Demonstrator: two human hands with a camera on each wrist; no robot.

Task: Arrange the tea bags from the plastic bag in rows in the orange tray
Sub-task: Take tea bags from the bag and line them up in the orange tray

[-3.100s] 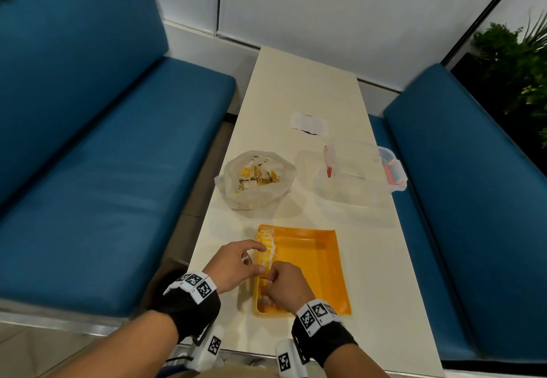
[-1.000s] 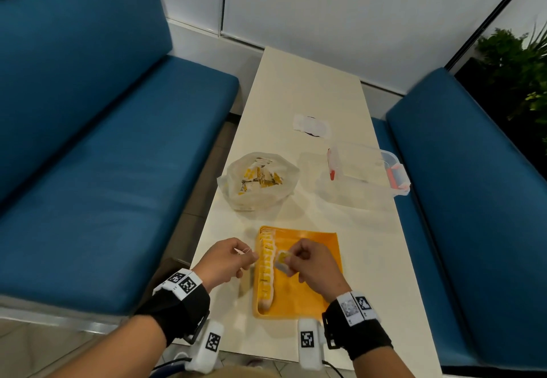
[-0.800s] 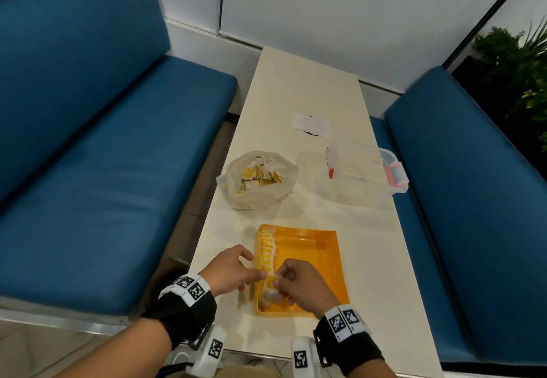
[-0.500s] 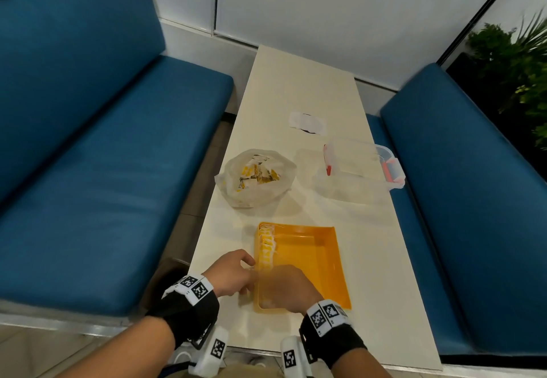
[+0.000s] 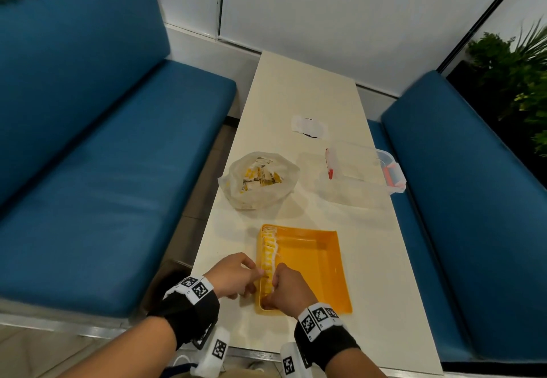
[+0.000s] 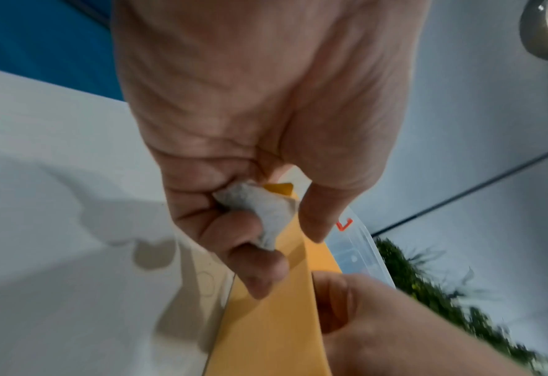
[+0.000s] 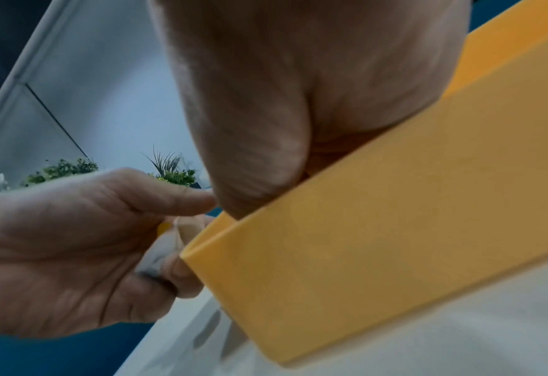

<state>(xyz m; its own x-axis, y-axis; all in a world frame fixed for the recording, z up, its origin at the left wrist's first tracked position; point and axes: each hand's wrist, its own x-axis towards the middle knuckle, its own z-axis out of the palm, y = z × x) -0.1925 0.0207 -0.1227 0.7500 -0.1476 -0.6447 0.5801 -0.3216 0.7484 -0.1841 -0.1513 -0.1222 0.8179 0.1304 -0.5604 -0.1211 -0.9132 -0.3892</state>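
Note:
The orange tray point(image 5: 319, 271) lies near the table's front edge. A row of yellow-tagged tea bags point(image 5: 268, 252) stands along its left wall. My right hand point(image 5: 284, 287) reaches into the tray at the near end of that row and pinches a tea bag there with curled fingers. In the right wrist view the tray wall point(image 7: 378, 241) hides its fingertips. My left hand point(image 5: 236, 277) stays just outside the left wall and holds a crumpled tea bag point(image 6: 259, 206) in its curled fingers. The plastic bag point(image 5: 259, 180) of tea bags sits open behind the tray.
A clear lidded container point(image 5: 361, 176) with red clips stands to the right of the bag. A small white packet point(image 5: 309, 126) lies further back. Blue benches point(image 5: 103, 170) flank the narrow table point(image 5: 384, 289) on both sides.
My right hand brought a tea bag from above the tray's middle down to the near end of the row. The left hand stayed beside the tray's left wall.

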